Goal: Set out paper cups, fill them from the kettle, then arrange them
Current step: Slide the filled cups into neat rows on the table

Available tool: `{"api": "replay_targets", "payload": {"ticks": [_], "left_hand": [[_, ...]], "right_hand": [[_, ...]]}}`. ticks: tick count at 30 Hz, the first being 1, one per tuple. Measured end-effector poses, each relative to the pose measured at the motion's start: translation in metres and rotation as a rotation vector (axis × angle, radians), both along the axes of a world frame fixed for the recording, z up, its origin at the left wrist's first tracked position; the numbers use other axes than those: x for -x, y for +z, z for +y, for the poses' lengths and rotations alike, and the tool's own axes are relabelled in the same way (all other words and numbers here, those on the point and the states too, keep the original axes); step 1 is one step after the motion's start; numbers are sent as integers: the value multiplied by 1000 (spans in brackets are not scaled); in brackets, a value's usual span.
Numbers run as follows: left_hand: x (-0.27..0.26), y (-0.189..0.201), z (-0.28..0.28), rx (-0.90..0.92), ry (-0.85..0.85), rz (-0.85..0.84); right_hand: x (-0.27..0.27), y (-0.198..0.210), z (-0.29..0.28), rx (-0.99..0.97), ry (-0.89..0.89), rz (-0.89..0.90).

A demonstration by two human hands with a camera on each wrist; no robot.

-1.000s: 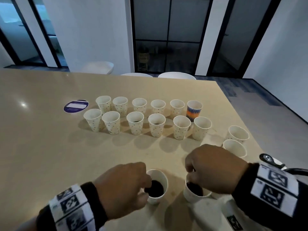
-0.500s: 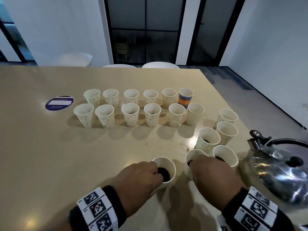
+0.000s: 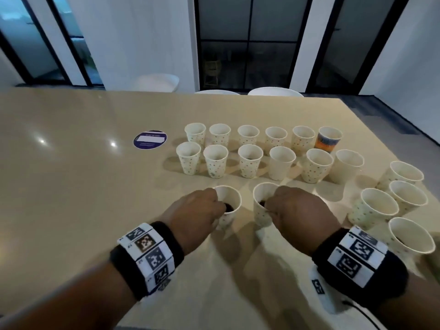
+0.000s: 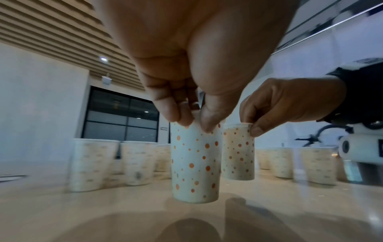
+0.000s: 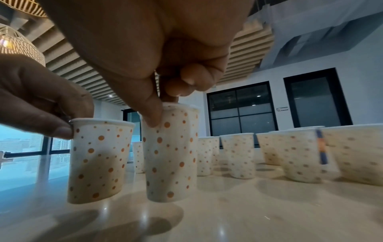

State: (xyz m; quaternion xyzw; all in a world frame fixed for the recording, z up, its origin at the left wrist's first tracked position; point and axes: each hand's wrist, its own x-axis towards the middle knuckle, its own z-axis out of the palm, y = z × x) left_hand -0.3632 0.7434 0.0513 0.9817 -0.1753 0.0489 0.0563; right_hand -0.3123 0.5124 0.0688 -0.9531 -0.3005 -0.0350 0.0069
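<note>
On the beige table (image 3: 71,186) my left hand (image 3: 197,210) pinches the near rim of a dotted paper cup (image 3: 232,198) with dark liquid in it. Just to its right, my right hand (image 3: 295,210) pinches the rim of a second dotted cup (image 3: 260,210), also dark inside. In the left wrist view, finger and thumb of the left hand (image 4: 194,122) clamp the cup (image 4: 194,163) at its lip. In the right wrist view the right hand (image 5: 161,106) holds its cup (image 5: 170,155) the same way. Both cups seem to hang slightly above the tabletop. The kettle is out of view.
Two rows of several dotted cups (image 3: 250,160) stand beyond the hands, with one orange-and-blue cup (image 3: 328,141) at the back right. Several more cups (image 3: 378,208) cluster near the right edge. A round purple sticker (image 3: 150,139) lies left of the rows. White chairs (image 3: 273,91) stand behind the table.
Both hands have carried their cups forward and leftward, away from the right-hand cluster and towards the two rows. The kettle seen half a second ago has left the view.
</note>
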Motion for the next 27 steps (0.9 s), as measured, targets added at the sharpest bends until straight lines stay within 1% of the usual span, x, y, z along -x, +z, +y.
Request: {"api": "replay_targets", "payload": {"ticks": [4, 7, 11, 16, 22, 27], "left_hand": [[-9, 5, 45, -77, 148, 32], [-18, 3, 73, -114, 223, 79], [-31, 0, 97, -133, 293, 112], [-39, -4, 108, -115, 316, 134], [-36, -5, 105, -108, 286, 151], [-31, -9, 103, -139, 270, 152]], "right_hand": [[-27, -1, 55, 0, 93, -22], [-40, -2, 88, -6, 85, -3], [-46, -6, 114, 14, 67, 0], [-47, -18, 123, 33, 57, 45], [-47, -19, 121, 49, 69, 51], [-46, -19, 120, 74, 82, 65]]}}
